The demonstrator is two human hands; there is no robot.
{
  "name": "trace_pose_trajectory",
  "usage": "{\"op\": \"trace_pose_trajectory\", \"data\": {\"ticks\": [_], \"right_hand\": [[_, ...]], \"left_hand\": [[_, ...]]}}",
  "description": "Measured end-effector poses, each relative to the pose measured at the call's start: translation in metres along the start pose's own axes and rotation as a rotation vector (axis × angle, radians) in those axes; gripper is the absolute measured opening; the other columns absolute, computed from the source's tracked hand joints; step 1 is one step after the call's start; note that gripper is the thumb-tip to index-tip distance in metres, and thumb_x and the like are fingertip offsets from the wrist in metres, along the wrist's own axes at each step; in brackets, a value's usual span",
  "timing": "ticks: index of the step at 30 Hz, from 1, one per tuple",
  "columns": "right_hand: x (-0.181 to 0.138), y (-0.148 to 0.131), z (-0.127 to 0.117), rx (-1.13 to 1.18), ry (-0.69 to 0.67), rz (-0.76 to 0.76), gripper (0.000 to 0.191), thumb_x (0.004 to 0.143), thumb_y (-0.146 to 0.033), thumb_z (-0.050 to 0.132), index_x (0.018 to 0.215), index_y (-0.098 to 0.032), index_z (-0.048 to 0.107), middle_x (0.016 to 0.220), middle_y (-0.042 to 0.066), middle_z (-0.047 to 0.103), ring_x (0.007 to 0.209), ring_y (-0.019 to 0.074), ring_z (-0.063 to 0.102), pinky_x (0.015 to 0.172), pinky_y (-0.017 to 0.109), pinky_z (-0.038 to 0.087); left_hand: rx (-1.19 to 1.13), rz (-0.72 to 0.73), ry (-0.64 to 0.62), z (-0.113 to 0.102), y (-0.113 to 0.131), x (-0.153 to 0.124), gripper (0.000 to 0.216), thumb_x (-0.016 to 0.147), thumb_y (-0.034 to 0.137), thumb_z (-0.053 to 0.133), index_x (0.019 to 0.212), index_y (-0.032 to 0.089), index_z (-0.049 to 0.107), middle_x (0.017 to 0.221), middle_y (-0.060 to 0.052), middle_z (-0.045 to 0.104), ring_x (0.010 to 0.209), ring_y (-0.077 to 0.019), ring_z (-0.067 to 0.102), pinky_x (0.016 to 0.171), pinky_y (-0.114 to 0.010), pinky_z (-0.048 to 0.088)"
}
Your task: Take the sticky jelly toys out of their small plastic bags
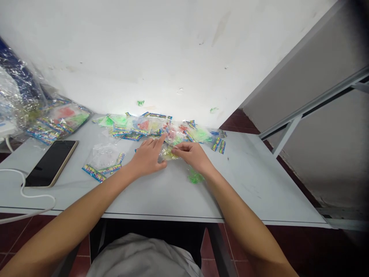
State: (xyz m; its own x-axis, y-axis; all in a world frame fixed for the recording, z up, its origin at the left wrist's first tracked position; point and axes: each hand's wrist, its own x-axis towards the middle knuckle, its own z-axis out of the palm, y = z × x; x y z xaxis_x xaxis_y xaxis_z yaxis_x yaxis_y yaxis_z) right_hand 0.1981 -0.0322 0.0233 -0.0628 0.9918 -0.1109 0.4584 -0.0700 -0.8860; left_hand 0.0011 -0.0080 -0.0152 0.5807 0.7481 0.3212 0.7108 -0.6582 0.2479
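Observation:
My left hand (148,156) reaches over the row of small plastic packets (138,127), its fingers apart and the index finger stretched forward. Thumb and fingers of my right hand (192,154) are pinched on the edge of a clear plastic packet (166,153) with something yellow-green inside. That packet lies between my two hands, low over the table. A loose green squiggly piece (195,177) rests on the table beside my right wrist. The other packets hold red, green and yellow pieces and have colourful printed strips.
A phone (50,163) lies at the left of the white table (161,196), near a white cable (37,196). Clear bags with printed strips (102,161) lie beside it. More packets (62,119) are piled at the far left. A white wall (150,57) rises behind.

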Motion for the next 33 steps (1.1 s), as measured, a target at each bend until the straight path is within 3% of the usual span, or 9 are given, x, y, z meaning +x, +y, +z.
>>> {"op": "trace_pose_trajectory", "data": {"ticks": [8,13,20,24,33], "right_hand": [[0.001,0.002,-0.003,-0.001,-0.131,0.027,0.039,0.074,-0.053,0.069,0.069,-0.015,0.068,0.054,-0.006,0.032,0.053,0.0083,0.022,0.052,0.027,0.017],[0.002,0.004,0.005,0.022,-0.074,0.028,0.038,0.075,-0.052,0.069,0.082,-0.014,0.074,0.053,-0.006,0.037,0.052,0.0086,0.027,0.053,0.026,0.021],[0.002,0.001,0.003,0.027,-0.124,0.045,0.041,0.079,-0.051,0.065,0.098,-0.016,0.076,0.054,-0.005,0.047,0.050,0.0101,0.038,0.051,0.026,0.029],[0.003,0.004,0.000,0.022,-0.071,0.048,0.037,0.080,-0.050,0.065,0.088,-0.015,0.075,0.050,-0.005,0.047,0.047,0.0095,0.037,0.048,0.026,0.028],[0.004,0.006,-0.001,-0.031,-0.209,-0.005,0.037,0.082,-0.051,0.063,0.083,-0.016,0.076,0.048,-0.003,0.052,0.045,0.0102,0.041,0.047,0.025,0.030]], "left_hand": [[-0.042,0.077,-0.070,0.000,0.003,-0.002,0.092,0.081,0.034,0.061,0.157,0.015,0.014,0.118,-0.013,0.063,0.111,-0.0324,0.053,0.096,-0.044,0.039],[-0.012,0.083,-0.063,0.003,0.003,-0.001,0.088,0.082,0.034,0.060,0.156,0.012,0.018,0.124,-0.017,0.062,0.113,-0.0342,0.052,0.097,-0.045,0.039],[-0.006,0.047,-0.058,0.002,-0.001,-0.001,0.085,0.082,0.033,0.060,0.155,0.010,0.022,0.122,-0.017,0.063,0.113,-0.0341,0.054,0.098,-0.046,0.040],[-0.031,0.038,-0.064,0.000,0.001,-0.001,0.085,0.083,0.033,0.059,0.156,0.012,0.020,0.125,-0.017,0.062,0.115,-0.0342,0.053,0.100,-0.046,0.039],[-0.150,0.115,-0.069,0.006,0.000,-0.003,0.090,0.082,0.030,0.061,0.157,0.018,0.014,0.130,-0.015,0.059,0.117,-0.0319,0.054,0.101,-0.046,0.040]]}}
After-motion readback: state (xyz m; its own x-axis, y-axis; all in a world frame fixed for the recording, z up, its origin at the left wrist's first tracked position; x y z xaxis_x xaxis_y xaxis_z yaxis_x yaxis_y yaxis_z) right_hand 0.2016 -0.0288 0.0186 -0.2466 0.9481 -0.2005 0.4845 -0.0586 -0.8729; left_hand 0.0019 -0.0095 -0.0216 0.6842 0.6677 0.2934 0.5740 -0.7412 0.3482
